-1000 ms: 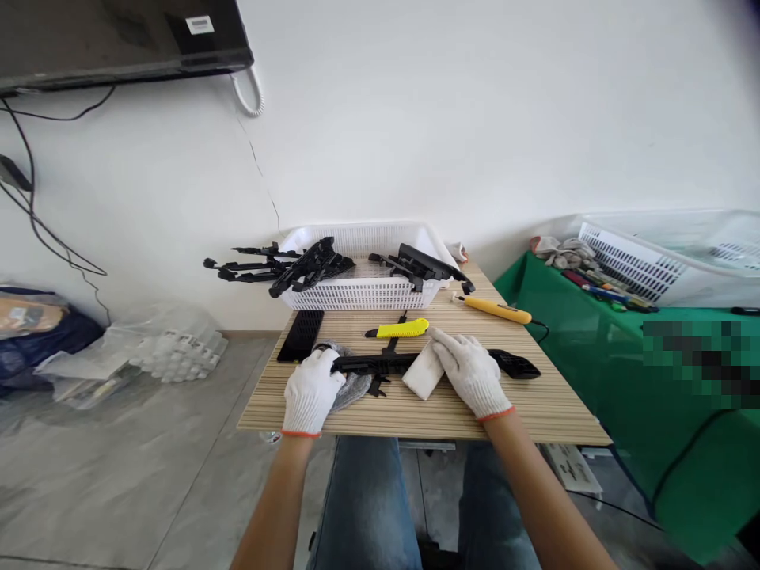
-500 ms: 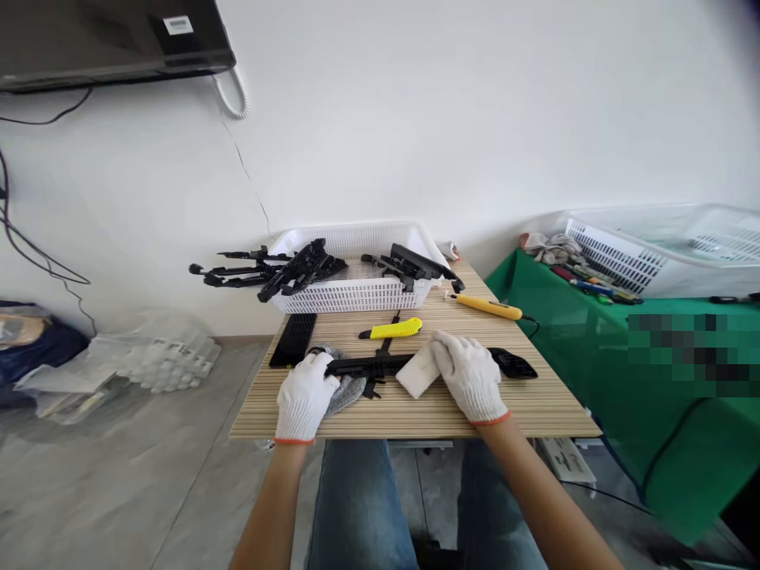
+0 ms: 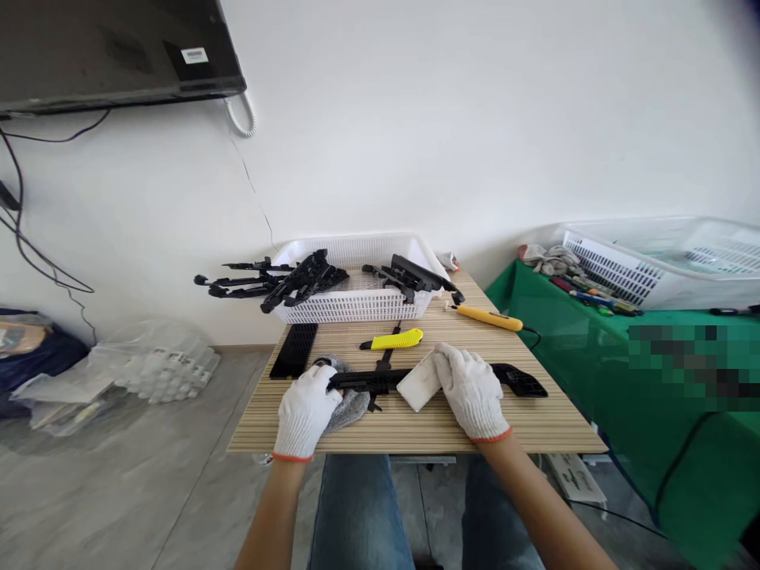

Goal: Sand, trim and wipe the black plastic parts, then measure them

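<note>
A long black plastic part with a broad, flared right end lies across the table before me. My left hand, in a white knit glove, is closed around its left end. In my gloved right hand is a folded white cloth, pressed on the part right of its middle. Beneath the left end rests a crumpled grey cloth, partly covered by the part and my hand. Just beyond the part is a yellow utility knife.
Behind, a white plastic basket holds several black parts that stick out over its rim. A black phone lies at left, a yellow corded tool at right. A green-covered table with another basket stands to the right.
The view has tilted up a little, so everything sits lower in the picture. The part's flared end has shifted slightly right. Both hands keep their holds.
</note>
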Demonstrator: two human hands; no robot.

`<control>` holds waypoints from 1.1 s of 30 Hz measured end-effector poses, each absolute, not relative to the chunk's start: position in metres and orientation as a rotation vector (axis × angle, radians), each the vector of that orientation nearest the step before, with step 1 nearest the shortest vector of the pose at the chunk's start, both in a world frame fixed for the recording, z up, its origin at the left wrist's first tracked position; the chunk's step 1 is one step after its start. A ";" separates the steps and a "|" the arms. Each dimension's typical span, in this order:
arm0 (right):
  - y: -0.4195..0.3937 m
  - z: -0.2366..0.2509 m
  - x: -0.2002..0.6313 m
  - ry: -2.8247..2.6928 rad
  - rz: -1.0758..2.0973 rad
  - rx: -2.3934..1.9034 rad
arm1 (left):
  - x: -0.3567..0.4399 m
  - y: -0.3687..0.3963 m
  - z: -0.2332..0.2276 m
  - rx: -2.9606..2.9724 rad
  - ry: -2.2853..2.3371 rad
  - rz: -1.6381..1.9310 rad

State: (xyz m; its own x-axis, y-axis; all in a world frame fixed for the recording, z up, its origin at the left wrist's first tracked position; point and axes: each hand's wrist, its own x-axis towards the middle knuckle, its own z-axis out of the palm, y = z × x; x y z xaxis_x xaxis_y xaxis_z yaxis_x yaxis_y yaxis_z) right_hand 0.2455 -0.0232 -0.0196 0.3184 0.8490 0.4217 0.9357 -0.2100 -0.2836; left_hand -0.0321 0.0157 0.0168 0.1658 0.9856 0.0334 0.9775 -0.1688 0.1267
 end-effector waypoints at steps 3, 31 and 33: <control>-0.023 -0.023 0.249 -1.371 -0.281 -2.138 | -0.033 0.017 0.012 2.400 1.903 0.177; -0.026 -0.020 0.249 -1.501 0.029 -1.802 | -0.036 0.016 0.013 2.523 1.860 0.205; -0.025 -0.020 0.251 -1.269 0.038 -1.875 | -0.036 0.016 0.012 2.518 1.873 0.204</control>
State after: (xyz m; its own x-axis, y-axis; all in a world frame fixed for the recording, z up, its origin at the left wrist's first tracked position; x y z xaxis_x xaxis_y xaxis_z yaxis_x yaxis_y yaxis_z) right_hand 0.2505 -0.0255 -0.0202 0.4845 0.7736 0.4085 0.7479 -0.1240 -0.6521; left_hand -0.0359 0.0159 0.0121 0.2820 0.9535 0.1059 0.9540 -0.2904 0.0747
